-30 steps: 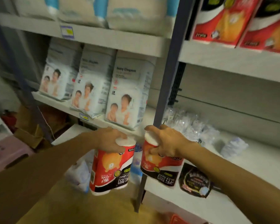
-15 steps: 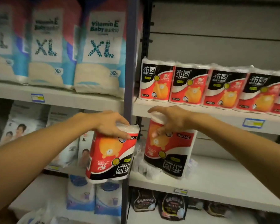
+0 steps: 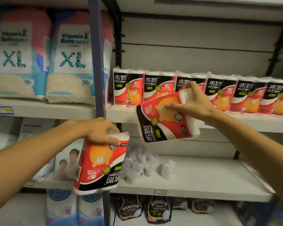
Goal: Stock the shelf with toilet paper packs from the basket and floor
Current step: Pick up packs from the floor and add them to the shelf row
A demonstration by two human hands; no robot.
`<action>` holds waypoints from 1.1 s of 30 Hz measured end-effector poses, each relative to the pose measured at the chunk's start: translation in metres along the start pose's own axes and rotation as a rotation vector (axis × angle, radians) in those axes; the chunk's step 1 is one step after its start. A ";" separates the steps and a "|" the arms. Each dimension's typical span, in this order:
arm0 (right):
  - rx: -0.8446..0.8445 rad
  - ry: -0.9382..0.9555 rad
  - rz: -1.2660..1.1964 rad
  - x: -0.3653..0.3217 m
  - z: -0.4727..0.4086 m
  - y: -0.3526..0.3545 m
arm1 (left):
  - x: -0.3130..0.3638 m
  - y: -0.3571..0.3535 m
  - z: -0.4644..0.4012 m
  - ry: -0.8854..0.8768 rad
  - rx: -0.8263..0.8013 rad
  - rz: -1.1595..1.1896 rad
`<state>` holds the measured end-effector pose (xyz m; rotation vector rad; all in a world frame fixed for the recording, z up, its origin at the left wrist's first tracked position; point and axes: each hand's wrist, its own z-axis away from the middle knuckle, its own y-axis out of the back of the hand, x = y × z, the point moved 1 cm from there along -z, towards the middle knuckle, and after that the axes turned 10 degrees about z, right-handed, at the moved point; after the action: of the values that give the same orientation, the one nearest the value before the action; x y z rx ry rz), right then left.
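At the shelf (image 3: 121, 114) edge, your right hand (image 3: 192, 103) grips a tilted toilet paper pack (image 3: 163, 121); turn it upright before sliding it in. Your left hand (image 3: 100, 131) holds a second pack (image 3: 100, 165) below.

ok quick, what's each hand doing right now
Left hand: grips the top of an upside-down toilet paper pack.
Right hand: holds a second, tilted pack by its end, up at the shelf row.

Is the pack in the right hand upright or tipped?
Tipped. The pack in the right hand leans sideways with its printed logo turned, unlike the upright row of packs on the shelf.
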<state>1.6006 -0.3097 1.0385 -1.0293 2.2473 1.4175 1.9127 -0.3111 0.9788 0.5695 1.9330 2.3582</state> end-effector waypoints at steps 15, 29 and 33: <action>-0.249 -0.530 -0.889 0.036 0.044 -0.039 | 0.071 -0.010 -0.007 -0.047 0.164 0.020; 0.193 -0.344 -0.583 -0.007 -0.045 -0.095 | -0.013 -0.013 -0.004 0.009 0.221 0.163; 0.182 -0.295 -0.441 -0.018 -0.080 -0.114 | -0.032 -0.005 -0.008 0.000 0.248 0.192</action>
<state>1.7034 -0.4015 1.0113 -1.0874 1.7640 1.0736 1.9389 -0.3255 0.9642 0.8032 2.2848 2.2319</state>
